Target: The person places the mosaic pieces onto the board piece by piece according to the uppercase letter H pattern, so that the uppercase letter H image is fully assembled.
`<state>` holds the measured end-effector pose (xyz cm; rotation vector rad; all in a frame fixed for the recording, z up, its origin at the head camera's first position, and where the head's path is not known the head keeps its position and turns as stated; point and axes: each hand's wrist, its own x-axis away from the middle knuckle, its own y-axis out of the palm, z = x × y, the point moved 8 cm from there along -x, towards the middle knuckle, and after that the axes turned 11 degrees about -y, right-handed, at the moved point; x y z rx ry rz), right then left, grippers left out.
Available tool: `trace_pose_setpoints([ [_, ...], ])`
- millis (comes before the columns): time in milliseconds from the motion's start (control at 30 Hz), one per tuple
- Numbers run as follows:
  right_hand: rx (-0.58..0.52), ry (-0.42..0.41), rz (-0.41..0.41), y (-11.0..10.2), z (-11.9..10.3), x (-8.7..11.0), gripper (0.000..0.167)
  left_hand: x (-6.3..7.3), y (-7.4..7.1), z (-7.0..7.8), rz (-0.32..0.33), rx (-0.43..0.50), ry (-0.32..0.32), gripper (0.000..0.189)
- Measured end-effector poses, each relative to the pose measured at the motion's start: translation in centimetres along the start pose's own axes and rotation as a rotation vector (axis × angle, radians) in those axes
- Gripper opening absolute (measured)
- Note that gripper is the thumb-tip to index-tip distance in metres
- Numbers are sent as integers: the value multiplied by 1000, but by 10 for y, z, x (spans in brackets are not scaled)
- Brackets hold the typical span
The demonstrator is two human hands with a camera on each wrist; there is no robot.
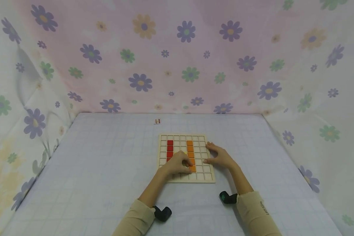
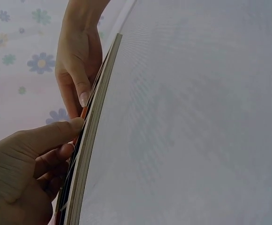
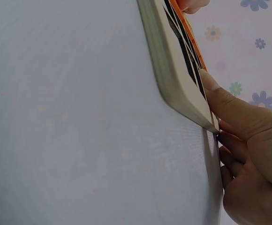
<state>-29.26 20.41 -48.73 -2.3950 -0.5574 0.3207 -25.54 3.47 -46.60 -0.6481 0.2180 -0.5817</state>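
A square wooden grid board [image 1: 205, 177] lies on the cloth. A column of red tiles [image 1: 170, 146] stands in its left part and a column of orange tiles [image 1: 190, 148] right of the middle. A bit of yellow [image 1: 181, 153] shows between them, mostly hidden by my left hand [image 1: 177, 163]. That hand reaches over the board, its thumb and forefinger pinching at the lowest orange tile [image 1: 192, 168]. My right hand [image 1: 221, 157] holds the board's right edge, thumb [image 3: 220, 96] on top and fingers at the side.
Behind the board lies a small printed card [image 1: 157, 121]. Black wrist devices [image 1: 163, 213] sit by both sleeves. A pale cloth [image 1: 106, 157] covers the table, and flowered sheets [image 1: 165, 65] rise at the back and both sides.
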Motion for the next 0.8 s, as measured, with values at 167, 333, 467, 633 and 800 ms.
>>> trace_pose_setpoints([
  [167,8,9,-7,0,1,3,83,1,2,0,-6,-16,-26,15],
  [333,21,-5,0,-1,-2,5,83,3,1,1,-3,-29,-56,15],
  [467,25,-17,-2,-1,-6,5,83,5,0,2,9,-33,-51,16],
  [633,23,-21,1,-2,-7,6,83,5,-1,-1,35,2,-64,20],
  [800,24,-34,-12,1,-7,5,82,12,-24,-1,185,126,-18,24],
])
